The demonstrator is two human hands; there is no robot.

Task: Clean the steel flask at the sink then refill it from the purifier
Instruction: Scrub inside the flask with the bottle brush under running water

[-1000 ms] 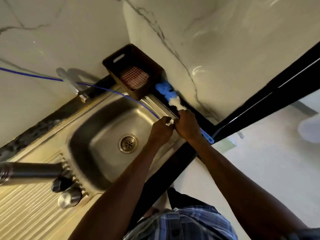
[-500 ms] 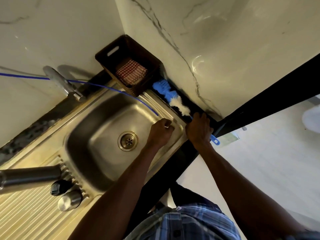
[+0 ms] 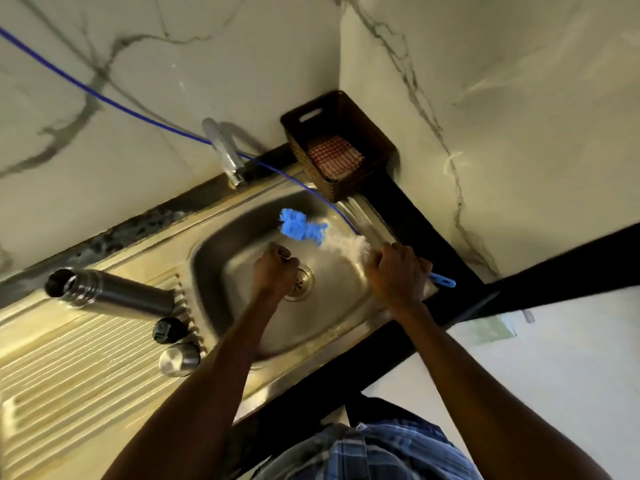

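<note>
marble-veined wall tiles meet in a corner behind a steel sink (image 3: 221,271) set in the desk, with a ribbed draining board (image 3: 86,368) on my left. a brown basket (image 3: 363,133) with a checked cloth (image 3: 334,157) sits in the corner, a tap (image 3: 225,154) stands on the back rim, and a thin blue tube (image 3: 104,98) runs across the wall into the basin.

my right hand (image 3: 396,275) is clamped on the handle of the bottle brush (image 3: 301,228); its blue and white head points left over the basin and the blue handle end pokes out to the right of my fist. my left hand (image 3: 273,271) is curled closed above the drain (image 3: 301,284). can't tell if it holds anything. hands are apart, with the drain between them.

the steel flask (image 3: 114,296) lies on its side on the draining board, well to the left of both hands. its long axis runs left-right, open mouth facing left, away from me, and its base is near the basin edge. its black stopper (image 3: 169,330) and steel cap (image 3: 180,358) sit just in front of it. left hand is the nearer one, so i'd guess it reaches left to fetch the flask and turns the mouth toward the brush. scrubbing not started yet, refill still to come.
</note>
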